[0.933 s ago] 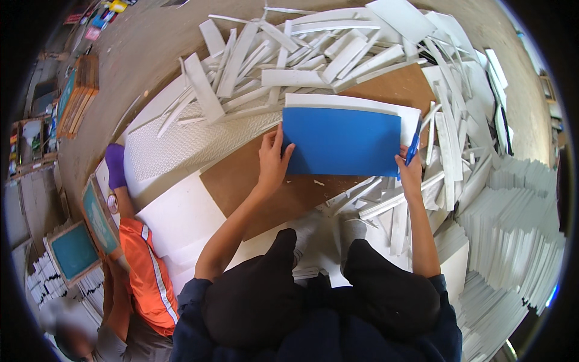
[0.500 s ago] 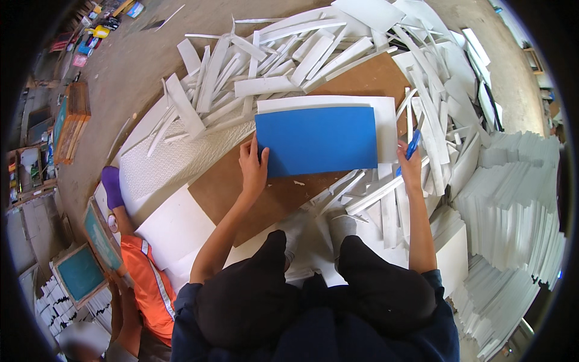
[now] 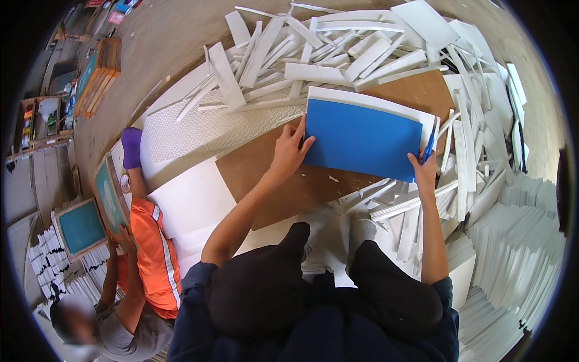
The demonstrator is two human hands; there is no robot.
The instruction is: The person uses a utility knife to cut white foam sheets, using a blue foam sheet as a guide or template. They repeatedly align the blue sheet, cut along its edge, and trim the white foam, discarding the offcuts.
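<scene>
A flat blue rectangular board (image 3: 362,137) lies over a white foam sheet (image 3: 368,99), whose far and right margins show past it. My left hand (image 3: 288,149) is closed at the left edge of the pair, its thumb by the blue board's rim. In my right hand (image 3: 426,174) is a slim blue utility knife (image 3: 429,149), held upright by the board's right edge. Fingers of that hand also touch the near right corner of the blue board. Beneath lies a brown board (image 3: 256,190).
White offcut strips (image 3: 316,73) are heaped beyond and to the right. Tall stacks of white sheets (image 3: 518,241) stand at right. On the left, a co-worker in orange trousers (image 3: 154,259) sits by green-faced wooden frames (image 3: 81,226). A white textured slab (image 3: 193,130) lies far left.
The view has shifted, so the scene sits farther right. The blue board and white sheet are now turned clockwise. My right hand with the knife has come in against the board's right edge.
</scene>
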